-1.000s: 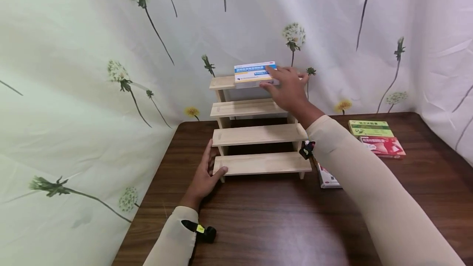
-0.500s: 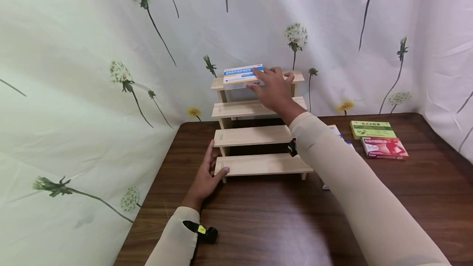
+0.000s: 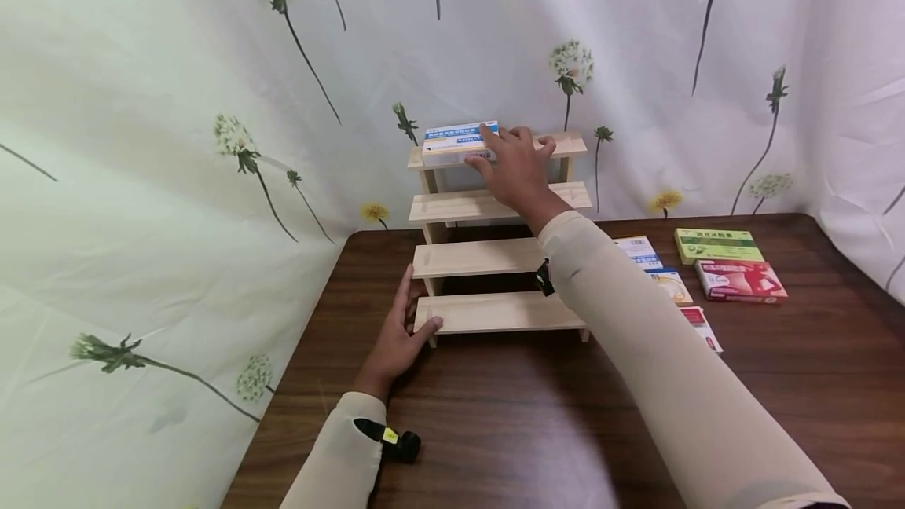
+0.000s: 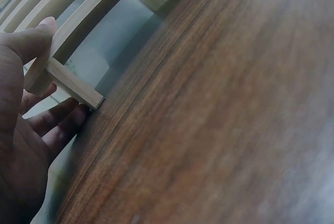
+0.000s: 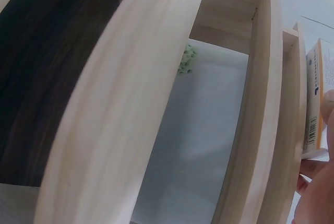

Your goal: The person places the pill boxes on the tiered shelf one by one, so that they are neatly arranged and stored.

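Observation:
A blue, white and yellow medicine box (image 3: 458, 141) lies flat at the left end of the top step of a wooden stepped shelf (image 3: 481, 258). My right hand (image 3: 519, 167) holds the box at its right end, index finger on the upper face and thumb at the front edge. In the right wrist view, the thumb touches the end of the box (image 5: 315, 93) beyond the shelf boards. Low on the left, my left hand (image 3: 396, 340) grips the shelf's bottom corner. Its thumb lies over the lowest board (image 4: 78, 23), with the other fingers behind the side leg.
Right of the shelf, a green box (image 3: 717, 245) and a red box (image 3: 741, 280) lie on the dark wooden table (image 3: 495, 415). Several more medicine boxes (image 3: 668, 286) are partly hidden by the right sleeve. A flower-patterned cloth (image 3: 636, 38) hangs behind the shelf.
My right hand has moved the medicine box left along the top step to its left end. The right forearm's shift uncovers more boxes on the table. My left hand stays at the shelf corner.

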A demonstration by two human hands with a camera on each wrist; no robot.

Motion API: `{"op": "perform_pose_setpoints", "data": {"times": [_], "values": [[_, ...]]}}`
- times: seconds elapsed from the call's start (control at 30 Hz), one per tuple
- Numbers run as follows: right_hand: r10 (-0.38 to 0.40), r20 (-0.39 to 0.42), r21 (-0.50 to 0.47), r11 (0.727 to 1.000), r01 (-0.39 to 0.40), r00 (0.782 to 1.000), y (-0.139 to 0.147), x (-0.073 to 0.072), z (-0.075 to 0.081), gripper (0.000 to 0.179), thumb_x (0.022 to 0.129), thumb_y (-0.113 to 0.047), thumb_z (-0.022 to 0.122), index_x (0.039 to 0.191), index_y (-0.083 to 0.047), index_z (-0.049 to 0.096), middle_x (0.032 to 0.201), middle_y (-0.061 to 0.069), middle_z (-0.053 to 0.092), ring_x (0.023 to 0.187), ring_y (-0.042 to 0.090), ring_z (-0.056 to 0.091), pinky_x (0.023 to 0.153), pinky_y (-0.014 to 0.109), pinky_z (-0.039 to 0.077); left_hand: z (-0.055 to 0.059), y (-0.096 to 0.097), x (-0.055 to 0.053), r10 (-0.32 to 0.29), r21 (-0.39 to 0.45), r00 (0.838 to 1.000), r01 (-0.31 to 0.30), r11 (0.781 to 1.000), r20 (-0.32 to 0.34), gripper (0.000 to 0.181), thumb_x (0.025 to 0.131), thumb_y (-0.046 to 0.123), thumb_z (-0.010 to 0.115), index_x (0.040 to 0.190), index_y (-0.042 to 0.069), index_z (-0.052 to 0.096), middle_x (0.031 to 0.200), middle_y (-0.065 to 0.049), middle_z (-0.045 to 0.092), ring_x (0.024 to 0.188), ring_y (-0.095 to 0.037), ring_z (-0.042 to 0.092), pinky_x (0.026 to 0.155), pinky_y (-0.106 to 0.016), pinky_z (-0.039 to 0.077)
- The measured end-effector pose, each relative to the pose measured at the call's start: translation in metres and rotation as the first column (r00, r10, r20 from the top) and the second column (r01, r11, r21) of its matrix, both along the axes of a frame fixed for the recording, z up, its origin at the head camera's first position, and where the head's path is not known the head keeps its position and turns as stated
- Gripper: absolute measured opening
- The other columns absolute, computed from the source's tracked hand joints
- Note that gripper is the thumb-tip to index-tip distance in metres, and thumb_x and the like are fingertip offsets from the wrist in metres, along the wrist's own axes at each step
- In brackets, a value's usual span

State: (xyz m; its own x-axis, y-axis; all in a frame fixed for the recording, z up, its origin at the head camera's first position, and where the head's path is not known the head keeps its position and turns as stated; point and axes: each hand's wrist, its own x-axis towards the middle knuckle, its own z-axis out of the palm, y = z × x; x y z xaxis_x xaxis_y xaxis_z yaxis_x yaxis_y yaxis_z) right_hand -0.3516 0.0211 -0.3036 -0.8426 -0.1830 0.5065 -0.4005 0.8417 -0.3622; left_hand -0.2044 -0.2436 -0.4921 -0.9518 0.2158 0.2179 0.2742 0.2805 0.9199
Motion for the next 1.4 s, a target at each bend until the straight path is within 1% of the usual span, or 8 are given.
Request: {"op": "perform_pose_setpoints", "data": {"times": [0.1,0.23,0.4,0.57,0.77,0.93,1.2,1.4], "values": [[-0.013,0.0,0.004,1.0,0.013,1.0,-0.001,-0.001,0.0,0.071,0.109,-0.059,0.059,0.168,-0.022,0.047,0.168,0.011,0.053,0.151,0.038,0.047,0.119,0.074,0.021,0.001,0.0,0.0,-0.002,0.007,1.0,0.002,1.0,0.002,0.107,0.105,0.016,0.076,0.175,0.046,0.002,0.17,-0.022,0.043,0.15,-0.044,0.054,0.108,-0.047,0.058],[-0.038,0.018,0.021,0.999,0.037,0.999,-0.002,-0.003,-0.001,0.072,0.109,-0.061,0.057,0.169,-0.022,0.046,0.169,0.01,0.052,0.151,0.037,0.046,0.118,0.074,0.021,0.001,0.0,0.001,-0.008,0.008,1.0,0.008,1.0,0.003,0.107,0.105,0.015,0.076,0.176,0.045,0.002,0.171,-0.023,0.042,0.15,-0.045,0.053,0.107,-0.046,0.058],[-0.039,0.059,0.035,0.999,0.037,0.997,-0.005,-0.003,-0.001,0.073,0.109,-0.063,0.056,0.17,-0.024,0.044,0.171,0.01,0.05,0.154,0.037,0.043,0.12,0.075,0.02,-0.001,0.0,0.003,-0.002,-0.002,1.0,0.002,1.0,0.008,0.107,0.105,0.017,0.076,0.176,0.044,0.001,0.173,-0.023,0.04,0.151,-0.045,0.052,0.108,-0.046,0.058],[-0.046,0.085,0.061,0.997,0.041,0.995,-0.008,-0.003,-0.001,0.074,0.109,-0.065,0.054,0.17,-0.026,0.043,0.17,0.01,0.051,0.155,0.037,0.042,0.121,0.075,0.02,-0.002,0.001,0.004,0.004,-0.004,1.0,-0.004,1.0,0.017,0.107,0.105,0.018,0.076,0.176,0.045,0.001,0.174,-0.022,0.039,0.151,-0.045,0.052,0.109,-0.048,0.057],[-0.055,0.111,0.071,0.996,0.048,0.992,-0.011,-0.002,0.001,0.074,0.11,-0.065,0.052,0.171,-0.025,0.042,0.17,0.01,0.051,0.155,0.037,0.042,0.119,0.074,0.021,-0.002,0.0,0.003,0.004,0.002,1.0,-0.004,1.0,0.015,0.107,0.105,0.018,0.076,0.175,0.046,0.001,0.173,-0.021,0.04,0.151,-0.044,0.053,0.107,-0.045,0.058],[-0.06,0.105,0.078,0.996,0.052,0.993,-0.012,-0.001,0.002,0.073,0.11,-0.064,0.052,0.17,-0.024,0.043,0.169,0.01,0.052,0.154,0.038,0.043,0.121,0.075,0.02,-0.001,0.0,0.003,0.005,0.002,1.0,-0.005,1.0,0.013,0.106,0.105,0.017,0.076,0.176,0.045,0.001,0.172,-0.022,0.041,0.15,-0.045,0.053,0.106,-0.043,0.059],[-0.079,0.102,0.088,0.994,0.07,0.992,-0.013,-0.001,0.003,0.074,0.109,-0.065,0.053,0.17,-0.023,0.044,0.168,0.011,0.053,0.154,0.038,0.044,0.121,0.077,0.02,0.0,0.001,0.002,0.003,-0.005,1.0,-0.003,1.0,0.018,0.107,0.105,0.017,0.076,0.176,0.045,0.001,0.171,-0.022,0.041,0.15,-0.045,0.053,0.107,-0.048,0.059],[-0.084,0.069,0.062,0.995,0.08,0.994,-0.01,-0.002,0.002,0.085,0.105,-0.071,0.055,0.173,-0.024,0.036,0.169,0.01,0.052,0.155,0.039,0.045,0.122,0.077,0.021,0.001,0.001,0.001,0.006,0.003,1.0,-0.006,1.0,0.015,0.107,0.105,0.017,0.076,0.175,0.046,0.001,0.172,-0.021,0.041,0.152,-0.044,0.052,0.109,-0.049,0.057]]}}
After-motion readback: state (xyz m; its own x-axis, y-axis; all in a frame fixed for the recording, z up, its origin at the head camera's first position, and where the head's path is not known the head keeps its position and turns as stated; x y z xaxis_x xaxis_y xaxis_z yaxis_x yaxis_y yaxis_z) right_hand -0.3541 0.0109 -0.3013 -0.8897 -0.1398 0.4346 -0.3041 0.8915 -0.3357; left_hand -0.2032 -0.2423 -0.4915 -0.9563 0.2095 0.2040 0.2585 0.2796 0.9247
